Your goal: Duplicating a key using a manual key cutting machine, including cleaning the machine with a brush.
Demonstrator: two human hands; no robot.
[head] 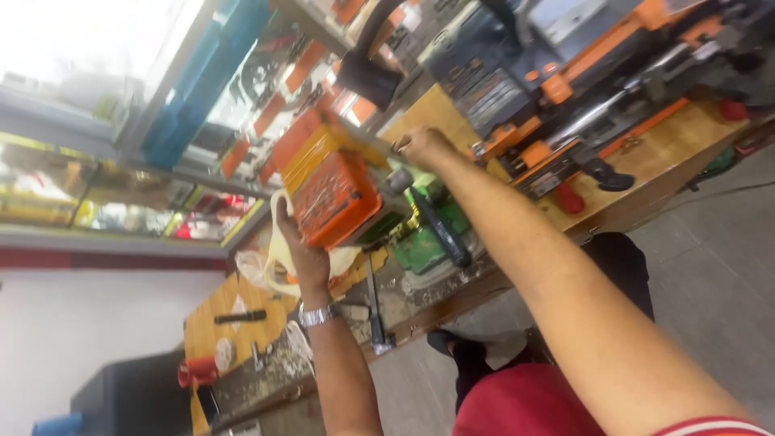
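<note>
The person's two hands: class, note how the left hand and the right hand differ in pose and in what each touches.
The left hand grips the lower edge of an orange box, fingers curled round it; the right hand is a closed fist at the box's upper corner, and what it holds is too blurred to tell. The left wrist wears a metal watch; the right wrist is bare. The left arm rises from below; the right arm stretches in from the lower right. Both are bare and over the cluttered workbench.

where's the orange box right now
In the head view, centre-left: the orange box is held up over the cluttered workbench by the left hand, with the right hand just beyond it.
</note>
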